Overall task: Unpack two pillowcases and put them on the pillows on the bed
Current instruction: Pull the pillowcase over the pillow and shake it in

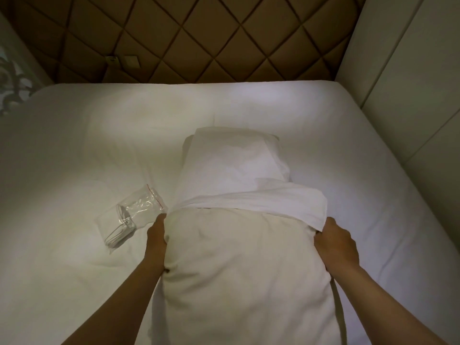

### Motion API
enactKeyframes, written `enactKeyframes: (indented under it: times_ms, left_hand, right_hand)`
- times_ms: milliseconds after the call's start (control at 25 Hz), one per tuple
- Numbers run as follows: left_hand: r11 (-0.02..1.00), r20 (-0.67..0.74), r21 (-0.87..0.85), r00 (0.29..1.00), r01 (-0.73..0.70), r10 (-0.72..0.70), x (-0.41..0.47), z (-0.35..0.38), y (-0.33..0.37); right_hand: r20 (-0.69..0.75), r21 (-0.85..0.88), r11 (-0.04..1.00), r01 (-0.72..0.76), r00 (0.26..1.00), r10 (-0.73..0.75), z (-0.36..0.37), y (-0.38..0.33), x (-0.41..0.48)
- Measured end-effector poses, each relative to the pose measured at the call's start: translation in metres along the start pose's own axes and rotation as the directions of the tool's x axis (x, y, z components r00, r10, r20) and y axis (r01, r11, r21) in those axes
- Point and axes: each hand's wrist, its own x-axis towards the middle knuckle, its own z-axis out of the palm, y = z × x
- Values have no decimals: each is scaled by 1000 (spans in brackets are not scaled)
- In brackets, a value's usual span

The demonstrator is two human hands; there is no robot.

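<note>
A cream pillow (246, 265) lies lengthwise on the bed in front of me. A white pillowcase (231, 170) covers its far half, and the case's open hem is bunched across the pillow's middle. My left hand (156, 232) grips the pillow's left side at the hem, fingers tucked under the fabric. My right hand (336, 245) grips the hem at the pillow's right side. A clear plastic bag (129, 217) with a red zip strip lies on the sheet just left of my left hand; it looks emptied.
The white bed sheet (74, 158) spreads out to the left and right. A brown quilted headboard (199, 38) stands at the far end. A pale wall panel (410, 83) runs close along the bed's right side.
</note>
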Motion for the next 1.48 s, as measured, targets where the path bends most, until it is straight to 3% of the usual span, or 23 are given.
enactKeyframes:
  times_ms: [120, 200, 280, 320, 400, 480, 600, 720, 880, 1040, 1160, 1280, 1320, 1400, 1480]
  left_hand:
    - [970, -58, 166, 980, -178, 190, 3, -13, 23]
    - [898, -18, 340, 953, -279, 302, -2, -15, 38]
    - [853, 3, 425, 942, -304, 335, -7, -15, 52]
    - [845, 2, 436, 939, -310, 344, -9, -16, 59]
    - [828, 7, 463, 936, -315, 352, -16, -20, 70]
    - [795, 52, 513, 937, -322, 346, -20, -26, 77]
    - [714, 211, 568, 911, -410, 355, -29, -30, 88]
    - [627, 343, 588, 860, -511, 379, -40, -28, 90]
    - [492, 340, 675, 824, -550, 454, -50, -36, 77]
    - [476, 359, 720, 858, -505, 367, -72, -46, 61]
    - [474, 412, 672, 819, -569, 400, -103, -38, 70]
    - [297, 447, 712, 736, -637, 508, -104, -37, 84]
    - [251, 477, 719, 723, -648, 499, -103, -39, 84]
    - [231, 511, 746, 759, -625, 403, -101, -44, 73]
    - [307, 420, 804, 851, -510, 314, -97, -46, 63]
  right_hand:
    - [-256, -60, 997, 49, 965, -63, -17, -26, -8]
    - [-477, -131, 937, 324, 808, -346, -17, -61, -28]
    - [-427, -158, 734, 661, 625, -654, 1, -102, -62]
    - [-286, -141, 645, 751, 593, -753, 16, -119, -78]
    - [48, -85, 651, 755, 655, -754, 42, -146, -102]
    - [202, -143, 737, 660, 749, -631, 53, -160, -100]
    - [86, -299, 750, 590, 799, -595, 64, -163, -85]
    - [-10, -371, 697, 613, 748, -663, 71, -158, -85]
    - [-203, -295, 717, 631, 692, -693, 51, -151, -82]
    - [-381, -106, 865, 490, 784, -490, 4, -161, -55]
    - [-356, 52, 911, 410, 859, -367, -3, -170, -48]
    - [-334, -157, 859, 487, 792, -511, 30, -170, -74]
    - [-256, -217, 828, 517, 789, -559, 39, -171, -81]
    - [-137, -298, 761, 576, 763, -632, 46, -170, -87]
    - [-111, -332, 677, 657, 686, -719, 48, -160, -82]
